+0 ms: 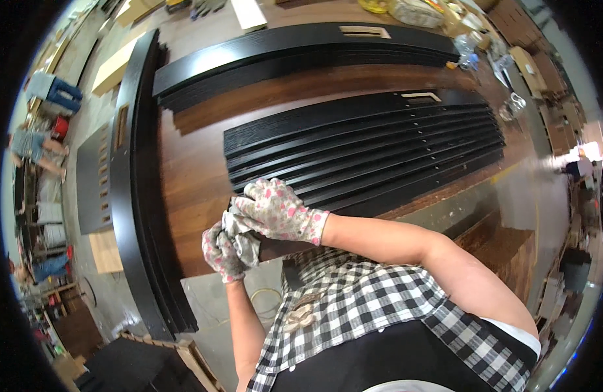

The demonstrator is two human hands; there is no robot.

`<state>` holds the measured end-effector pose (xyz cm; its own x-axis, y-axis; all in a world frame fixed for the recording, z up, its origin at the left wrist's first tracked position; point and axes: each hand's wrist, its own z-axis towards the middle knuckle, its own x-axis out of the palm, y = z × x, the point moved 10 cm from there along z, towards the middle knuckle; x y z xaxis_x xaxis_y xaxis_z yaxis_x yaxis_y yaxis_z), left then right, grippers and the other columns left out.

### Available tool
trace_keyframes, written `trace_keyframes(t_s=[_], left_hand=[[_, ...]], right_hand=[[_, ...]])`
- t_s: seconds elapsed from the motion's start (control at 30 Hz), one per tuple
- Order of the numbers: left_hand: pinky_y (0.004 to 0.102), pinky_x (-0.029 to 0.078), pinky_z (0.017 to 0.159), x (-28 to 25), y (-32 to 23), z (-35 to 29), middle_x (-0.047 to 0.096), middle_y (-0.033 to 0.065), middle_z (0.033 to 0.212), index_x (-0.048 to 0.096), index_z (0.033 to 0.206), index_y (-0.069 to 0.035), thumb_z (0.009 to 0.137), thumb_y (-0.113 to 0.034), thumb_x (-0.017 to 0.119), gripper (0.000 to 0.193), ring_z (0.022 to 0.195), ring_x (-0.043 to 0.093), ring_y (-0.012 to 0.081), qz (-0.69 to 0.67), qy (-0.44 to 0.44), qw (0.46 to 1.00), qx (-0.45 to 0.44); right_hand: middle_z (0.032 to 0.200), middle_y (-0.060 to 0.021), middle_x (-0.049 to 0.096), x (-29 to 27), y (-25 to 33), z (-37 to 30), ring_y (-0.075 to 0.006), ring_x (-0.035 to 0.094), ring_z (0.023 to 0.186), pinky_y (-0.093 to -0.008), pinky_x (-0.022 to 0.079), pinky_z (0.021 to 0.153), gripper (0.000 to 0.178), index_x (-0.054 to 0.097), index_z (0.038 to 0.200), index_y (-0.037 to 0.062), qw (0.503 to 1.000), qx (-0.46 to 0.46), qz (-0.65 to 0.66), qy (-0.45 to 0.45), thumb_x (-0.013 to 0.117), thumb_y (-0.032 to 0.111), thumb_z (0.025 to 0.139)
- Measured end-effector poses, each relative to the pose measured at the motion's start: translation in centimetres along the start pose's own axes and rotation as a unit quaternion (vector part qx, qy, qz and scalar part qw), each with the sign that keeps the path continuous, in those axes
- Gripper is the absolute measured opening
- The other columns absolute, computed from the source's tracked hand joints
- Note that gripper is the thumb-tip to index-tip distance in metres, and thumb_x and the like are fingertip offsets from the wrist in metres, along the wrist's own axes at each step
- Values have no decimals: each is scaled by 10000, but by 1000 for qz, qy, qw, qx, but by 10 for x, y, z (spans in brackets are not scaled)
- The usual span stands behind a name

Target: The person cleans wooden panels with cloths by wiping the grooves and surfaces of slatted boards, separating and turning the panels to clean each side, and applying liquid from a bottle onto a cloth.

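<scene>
Wearing spotted gloves, both hands meet just in front of the person's chest, at the near edge of the brown wood surface (197, 170). The right hand (275, 210) lies on top, its fingers curled down over the left hand (226, 251). The right grip is closed on the left glove (244, 240), pinching the grey cloth near the left fingers. The left hand is half folded under it; whether its grip holds anything cannot be told. The two hands touch each other.

Just past the hands lies a stack of long black boards (367, 147), fanned out so each edge shows. Their near ends sit right beside the right hand. A dark board end (282, 248) pokes out just under the hands, touching them or very close.

Farther back lies a second black stack (301, 55) with a pale slot in the top board. Along the left side runs a third black stack (141, 196), bent by the lens. A tan board (115, 65) lies beyond it at the far left.

The person wears a checked shirt (367, 300). Other people stand far off at the left edge, well apart from the hands.
</scene>
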<state>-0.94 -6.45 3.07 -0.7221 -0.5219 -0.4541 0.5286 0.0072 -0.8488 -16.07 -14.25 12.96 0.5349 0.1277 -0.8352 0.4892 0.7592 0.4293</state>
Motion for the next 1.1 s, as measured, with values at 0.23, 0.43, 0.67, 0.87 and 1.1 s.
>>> trace_keyframes(t_s=[0.23,0.43,0.67,0.87,1.1], left_hand=[[331,467,791,7,-11,-2,616,100,896,623,945,31,877,-163,521,229,838,593,207,-51,4,998,-20],[300,464,793,28,-15,2,616,82,892,608,936,27,867,-108,518,177,831,583,170,-76,23,996,-39],[272,448,732,49,-19,5,583,55,826,598,917,23,848,-80,520,146,774,541,149,-61,53,996,-26],[322,448,718,39,-38,10,584,82,802,615,896,9,847,-121,556,151,750,551,208,-29,22,999,-3],[316,440,775,16,5,16,595,67,841,615,906,6,848,-189,579,207,798,547,183,-38,-15,996,-77]], right_hand=[[737,-23,546,-96,-76,-113,-161,523,614,-313,428,531,104,597,932,140,977,88,-190,-45,617,201,849],[833,-35,585,-153,-106,-148,-162,545,684,-316,467,578,145,598,961,158,960,167,-192,-114,621,237,842],[696,-30,525,-133,-103,-133,-158,519,623,-316,450,503,124,580,883,166,966,173,-186,-56,500,260,900],[696,-67,549,-230,-180,-230,-229,554,628,-377,466,566,143,641,810,142,887,337,-279,-147,612,272,860],[772,-3,567,-189,-135,-187,-176,545,718,-326,482,643,69,625,898,186,952,227,-159,-128,585,219,853]])
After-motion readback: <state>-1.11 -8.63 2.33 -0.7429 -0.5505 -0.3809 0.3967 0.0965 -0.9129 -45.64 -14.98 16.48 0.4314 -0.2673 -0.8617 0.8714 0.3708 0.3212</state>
